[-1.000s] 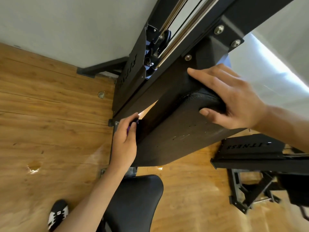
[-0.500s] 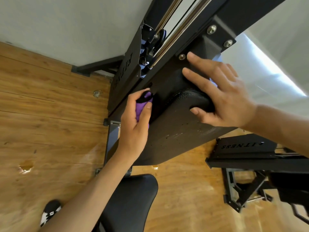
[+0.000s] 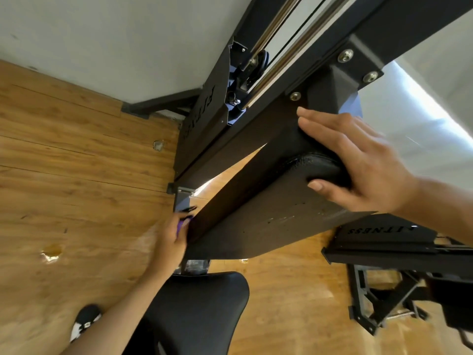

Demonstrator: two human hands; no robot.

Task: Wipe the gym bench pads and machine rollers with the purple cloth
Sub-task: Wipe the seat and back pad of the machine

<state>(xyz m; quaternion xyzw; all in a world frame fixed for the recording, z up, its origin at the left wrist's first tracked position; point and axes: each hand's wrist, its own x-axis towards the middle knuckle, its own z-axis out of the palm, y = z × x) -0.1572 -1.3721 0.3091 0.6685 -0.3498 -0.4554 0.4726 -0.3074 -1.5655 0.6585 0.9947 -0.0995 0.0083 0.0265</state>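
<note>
A long black back pad (image 3: 268, 221) slopes down from the machine's frame toward me. My left hand (image 3: 171, 242) holds the purple cloth (image 3: 182, 224) against the pad's left edge near its lower end; only a small bit of the cloth shows between the fingers. My right hand (image 3: 358, 162) grips the pad's upper end, fingers laid over the top and thumb on the front face. Below the back pad sits the black seat pad (image 3: 204, 308).
The black machine frame (image 3: 384, 34) with cables and a pulley (image 3: 261, 62) rises above the pad. A second black frame part (image 3: 384, 242) lies low at the right. Wooden floor (image 3: 76, 175) spreads left, my shoe (image 3: 84, 321) on it, and a grey wall stands behind.
My left hand has slid the cloth down the pad's left edge, from near the top to the lower end. My right hand stays on the pad's upper end.
</note>
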